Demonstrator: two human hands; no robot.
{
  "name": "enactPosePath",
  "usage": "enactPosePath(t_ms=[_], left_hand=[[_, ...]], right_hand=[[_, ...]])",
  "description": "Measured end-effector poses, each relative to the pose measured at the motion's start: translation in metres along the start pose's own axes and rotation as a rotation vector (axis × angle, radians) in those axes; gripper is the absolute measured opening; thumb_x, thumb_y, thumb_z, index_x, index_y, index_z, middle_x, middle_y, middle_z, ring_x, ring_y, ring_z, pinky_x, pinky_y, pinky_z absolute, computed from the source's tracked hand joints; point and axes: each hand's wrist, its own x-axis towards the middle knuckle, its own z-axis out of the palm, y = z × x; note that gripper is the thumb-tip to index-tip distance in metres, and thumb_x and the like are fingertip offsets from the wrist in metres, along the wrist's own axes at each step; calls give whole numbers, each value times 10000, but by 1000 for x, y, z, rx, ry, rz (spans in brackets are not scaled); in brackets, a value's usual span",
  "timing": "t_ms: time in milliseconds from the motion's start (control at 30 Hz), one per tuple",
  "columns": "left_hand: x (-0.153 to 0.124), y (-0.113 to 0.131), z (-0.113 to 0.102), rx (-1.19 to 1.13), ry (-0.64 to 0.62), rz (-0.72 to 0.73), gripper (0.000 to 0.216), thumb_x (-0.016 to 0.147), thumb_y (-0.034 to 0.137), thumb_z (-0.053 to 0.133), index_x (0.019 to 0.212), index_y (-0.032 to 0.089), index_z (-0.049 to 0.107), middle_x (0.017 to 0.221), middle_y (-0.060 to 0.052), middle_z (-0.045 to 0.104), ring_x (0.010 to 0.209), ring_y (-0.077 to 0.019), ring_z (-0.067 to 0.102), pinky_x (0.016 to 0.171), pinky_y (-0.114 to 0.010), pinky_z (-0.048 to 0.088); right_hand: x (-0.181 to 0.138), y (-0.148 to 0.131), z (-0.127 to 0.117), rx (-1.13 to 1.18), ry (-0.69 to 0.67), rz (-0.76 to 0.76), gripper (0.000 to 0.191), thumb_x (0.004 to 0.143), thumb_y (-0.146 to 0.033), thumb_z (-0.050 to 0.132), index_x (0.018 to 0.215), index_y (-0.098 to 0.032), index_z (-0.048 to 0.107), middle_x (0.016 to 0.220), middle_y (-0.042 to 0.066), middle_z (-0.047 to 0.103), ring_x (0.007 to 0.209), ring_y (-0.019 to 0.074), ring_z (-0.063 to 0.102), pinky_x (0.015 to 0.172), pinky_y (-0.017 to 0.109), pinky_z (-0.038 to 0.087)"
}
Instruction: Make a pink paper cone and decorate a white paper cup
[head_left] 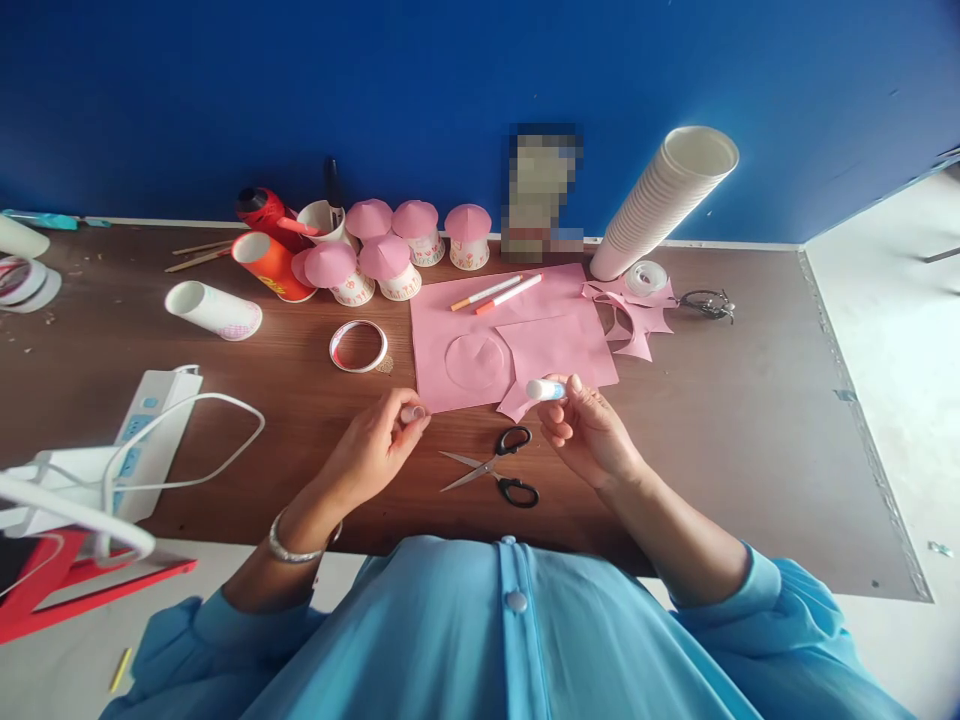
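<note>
My right hand (592,425) holds a white and blue glue stick (546,390), its white end pointing left. Pinched in my left hand (382,440) is a small whitish cap (410,413), partly covered by the fingers. Between and beyond the hands lie pink paper sheets (555,350), with a pink paper circle (477,361) on top. Two markers (508,294) rest on the upper part of the paper. Black-handled scissors (491,467) lie spread on the table between my wrists.
Several paper cups with pink cone tops (386,258) stand near the blue wall. A tape roll (358,346) lies left of the paper. Behind right are a tall cup stack (664,200), pink scraps (637,325) and eyeglasses (709,304). A power strip (154,430) with cables is at left.
</note>
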Motion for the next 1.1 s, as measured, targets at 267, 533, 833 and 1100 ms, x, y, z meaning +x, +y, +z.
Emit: enactPosePath(t_ms=[267, 533, 833, 1100], left_hand=[[35, 65, 56, -683, -55, 58, 456, 895, 458, 770, 1270, 220, 671, 892, -20, 605, 774, -142, 584, 725, -289, 531], [43, 69, 69, -848, 72, -71, 248, 881, 451, 784, 996, 234, 757, 807, 7, 633, 722, -153, 627, 725, -311, 555], [43, 74, 84, -1244, 44, -286, 326, 801, 453, 855, 941, 209, 692, 813, 17, 685, 725, -126, 639, 664, -255, 535], [46, 60, 75, -1126, -21, -198, 315, 835, 482, 819, 938, 220, 679, 786, 9, 673, 717, -168, 635, 694, -328, 547]], right_hand=[[-11, 17, 23, 58, -53, 114, 488, 891, -646, 719, 720, -197, 637, 579, -40, 542, 470, 87, 400, 465, 215, 452], [-14, 18, 21, -31, -17, -7, 357, 843, -523, 827, 838, -181, 726, 672, -14, 649, 515, 94, 517, 513, 233, 504], [-19, 18, 10, -888, 285, -516, 228, 823, -413, 854, 949, -275, 724, 732, 26, 796, 676, 255, 766, 647, 376, 615], [-6, 13, 15, -122, -75, 3, 410, 881, -574, 776, 979, -176, 769, 806, 48, 791, 619, 151, 726, 627, 273, 616]])
